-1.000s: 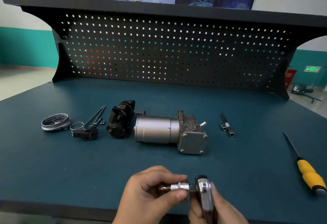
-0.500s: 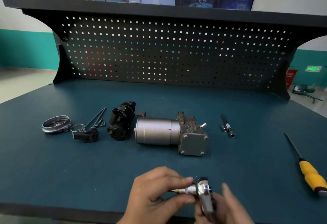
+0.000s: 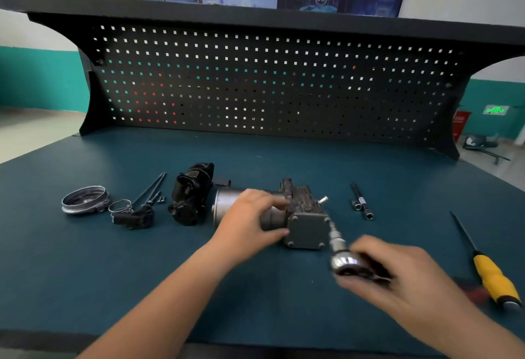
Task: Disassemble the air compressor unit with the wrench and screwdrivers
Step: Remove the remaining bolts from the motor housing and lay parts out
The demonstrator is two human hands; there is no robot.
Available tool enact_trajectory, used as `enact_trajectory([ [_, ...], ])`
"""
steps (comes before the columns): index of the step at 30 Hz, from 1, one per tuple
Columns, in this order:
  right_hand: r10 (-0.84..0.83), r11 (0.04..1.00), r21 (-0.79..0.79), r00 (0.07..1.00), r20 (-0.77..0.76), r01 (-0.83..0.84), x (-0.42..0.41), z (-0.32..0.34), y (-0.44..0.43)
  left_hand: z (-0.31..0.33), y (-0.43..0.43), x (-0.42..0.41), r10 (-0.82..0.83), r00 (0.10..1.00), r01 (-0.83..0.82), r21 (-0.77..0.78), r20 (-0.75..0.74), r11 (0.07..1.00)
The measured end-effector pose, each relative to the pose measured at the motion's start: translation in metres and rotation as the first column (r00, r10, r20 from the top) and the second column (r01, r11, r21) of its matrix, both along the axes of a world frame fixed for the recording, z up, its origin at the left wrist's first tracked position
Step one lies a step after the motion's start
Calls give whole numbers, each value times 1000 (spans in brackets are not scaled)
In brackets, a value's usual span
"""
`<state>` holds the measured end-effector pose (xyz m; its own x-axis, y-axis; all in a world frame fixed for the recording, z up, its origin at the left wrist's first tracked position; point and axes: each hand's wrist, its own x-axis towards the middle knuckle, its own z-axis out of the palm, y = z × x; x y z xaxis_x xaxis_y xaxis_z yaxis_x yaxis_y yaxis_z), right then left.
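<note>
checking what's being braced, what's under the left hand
The left hand grips the compressor's silver motor cylinder, fingers curled over its top. One end of the cylinder and the square end plate show; its middle is covered by the hand.

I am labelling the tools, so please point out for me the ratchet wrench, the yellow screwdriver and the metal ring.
ratchet wrench [image 3: 345, 263]: head view, on its shiny round head.
yellow screwdriver [image 3: 493, 277]: head view, on the yellow handle.
metal ring [image 3: 82, 208]: head view, on its near rim.
</note>
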<state>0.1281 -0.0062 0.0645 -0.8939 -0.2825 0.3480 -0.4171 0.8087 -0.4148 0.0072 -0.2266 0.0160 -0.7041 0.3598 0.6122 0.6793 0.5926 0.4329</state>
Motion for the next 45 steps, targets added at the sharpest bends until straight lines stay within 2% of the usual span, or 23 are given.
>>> enact_trajectory([
  [3,17,968,249,997,80,-36,-30,-17,-11,-12,8,-21,9,1000,-10,-104,-5,995],
  [6,-9,931,364,998,65,-15,-56,-26,-19,-24,7,-20,17,997,-20,-50,-72,999],
  [11,20,964,263,999,50,-32,-74,-39,-22,-28,5,-20,54,983,-48,41,-175,998],
  [15,22,986,165,998,56,-31,-79,-44,-18,-28,14,-21,26,978,-20,33,-206,999],
  [26,103,990,81,990,100,-112,-81,-52,-7,-32,20,-23,32,997,-24,110,-65,994],
  [34,120,988,84,987,109,-130,-86,-51,-10,-31,22,-21,47,998,-42,121,-42,992],
  [41,152,987,18,966,208,-160,-95,-41,-1,-32,25,-19,71,997,-66,121,-41,990],
  [45,156,984,41,953,261,-172,-98,-45,0,-33,26,-18,78,996,-73,120,-38,990],
])
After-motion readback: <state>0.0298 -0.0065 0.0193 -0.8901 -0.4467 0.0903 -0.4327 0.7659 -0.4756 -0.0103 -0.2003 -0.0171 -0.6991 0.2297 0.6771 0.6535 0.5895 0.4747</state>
